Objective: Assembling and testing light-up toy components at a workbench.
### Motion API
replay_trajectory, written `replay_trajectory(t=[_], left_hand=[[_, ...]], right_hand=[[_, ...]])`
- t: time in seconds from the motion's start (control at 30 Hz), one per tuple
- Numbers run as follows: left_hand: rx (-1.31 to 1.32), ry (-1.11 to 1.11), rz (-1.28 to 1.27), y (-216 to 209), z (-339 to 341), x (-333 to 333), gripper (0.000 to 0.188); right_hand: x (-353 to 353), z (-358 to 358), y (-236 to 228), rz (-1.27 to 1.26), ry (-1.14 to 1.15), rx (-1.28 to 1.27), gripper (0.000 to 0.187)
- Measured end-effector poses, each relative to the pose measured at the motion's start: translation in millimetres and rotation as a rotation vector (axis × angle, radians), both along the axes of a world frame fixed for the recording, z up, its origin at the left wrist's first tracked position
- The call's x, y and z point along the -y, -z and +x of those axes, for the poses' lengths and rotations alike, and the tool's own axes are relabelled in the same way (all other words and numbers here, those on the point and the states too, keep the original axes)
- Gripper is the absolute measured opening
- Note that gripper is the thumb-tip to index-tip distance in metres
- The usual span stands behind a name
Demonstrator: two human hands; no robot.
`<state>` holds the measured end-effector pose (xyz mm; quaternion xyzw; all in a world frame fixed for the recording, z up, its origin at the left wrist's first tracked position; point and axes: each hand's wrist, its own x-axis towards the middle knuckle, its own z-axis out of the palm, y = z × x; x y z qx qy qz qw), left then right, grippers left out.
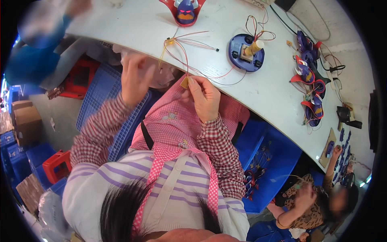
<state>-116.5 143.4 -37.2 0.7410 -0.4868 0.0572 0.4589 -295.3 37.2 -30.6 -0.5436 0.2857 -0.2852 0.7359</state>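
Observation:
My right hand (206, 99) pinches a small tan circuit board (184, 82) between thumb and fingers, just off the table's near edge. Thin red and dark wires run from the board up onto the tabletop. Left of it, my left hand (135, 78) is raised with its fingers apart, slightly blurred and holding nothing visible. A bundle of thin wires with a small yellow part (171, 41) lies near the edge between the hands. Farther right sits a round purple toy base (238, 58), with a yellow and white cylinder (254, 48) standing on it.
A red and purple toy figure part (185, 14) lies on the white table (274, 86). Several similar parts (308, 74) with wires line its right side. Below are a blue bin (268, 169) and a blue crate (94, 97). Other people sit left and at right (306, 197).

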Motion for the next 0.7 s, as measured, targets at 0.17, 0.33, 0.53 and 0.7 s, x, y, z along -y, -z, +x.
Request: replay_trajectory(t=[0.17, 0.33, 0.53, 0.7], left_hand=[[-0.318, -0.004, 0.050, 78.3, -8.3, -7.6, 0.045], [-1.011, 0.256, 0.095, 77.3, -7.8, -1.9, 0.036], [-1.732, 0.394, 0.059, 55.2, -16.1, -12.6, 0.027], [-1.790, 0.545, -0.013, 15.1, -18.4, -10.2, 0.019]], right_hand=[[-4.2, 4.0, -1.5, 0.018, -0.007, -0.025, 0.017], [-1.5, 2.0, -0.9, -0.003, 0.011, -0.055, 0.017], [-3.4, -1.8, -1.8, -0.111, 0.014, -0.106, 0.018], [18.9, 1.5, -30.4, -0.551, 0.023, -0.302, 0.016]])
